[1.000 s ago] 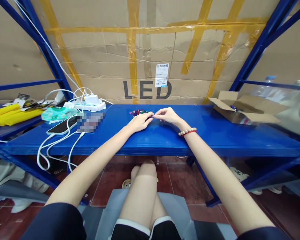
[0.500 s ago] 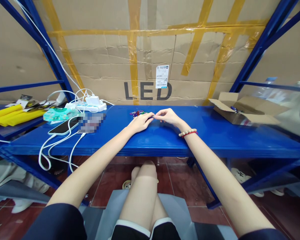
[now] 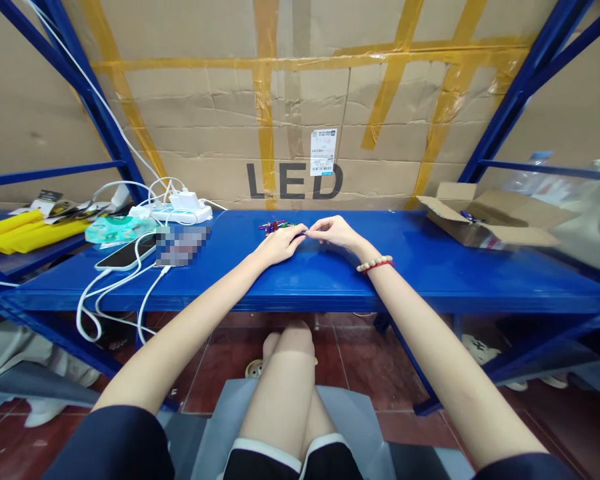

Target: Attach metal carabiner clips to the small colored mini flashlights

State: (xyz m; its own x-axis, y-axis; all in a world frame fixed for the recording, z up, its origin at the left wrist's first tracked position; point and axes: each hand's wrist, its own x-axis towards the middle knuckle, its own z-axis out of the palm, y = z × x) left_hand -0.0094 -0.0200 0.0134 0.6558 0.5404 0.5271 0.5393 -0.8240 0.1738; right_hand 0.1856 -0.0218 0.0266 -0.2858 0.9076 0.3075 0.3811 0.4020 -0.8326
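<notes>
Above the middle of the blue table [image 3: 320, 283], my left hand [image 3: 281, 245] and my right hand [image 3: 336, 233] meet at the fingertips. Both are closed in a pinch around something small and dark between them, too small to name. Just behind my left hand lies a little heap of small shiny coloured pieces [image 3: 275, 227], purple, red and green, partly covered by the fingers. A beaded bracelet and a red cord [image 3: 376, 264] circle my right wrist.
At the left lie a phone [image 3: 127, 255], white cables, a power strip [image 3: 183, 213], a teal packet [image 3: 115, 229] and yellow rolls [image 3: 15, 233]. An open cardboard box [image 3: 487, 220] stands at the right. A large taped carton [image 3: 205, 147] rises behind the table between blue posts.
My hands keep nearly the same pose, fingertips together. The whole view has shifted very slightly; nothing else visibly moved.
</notes>
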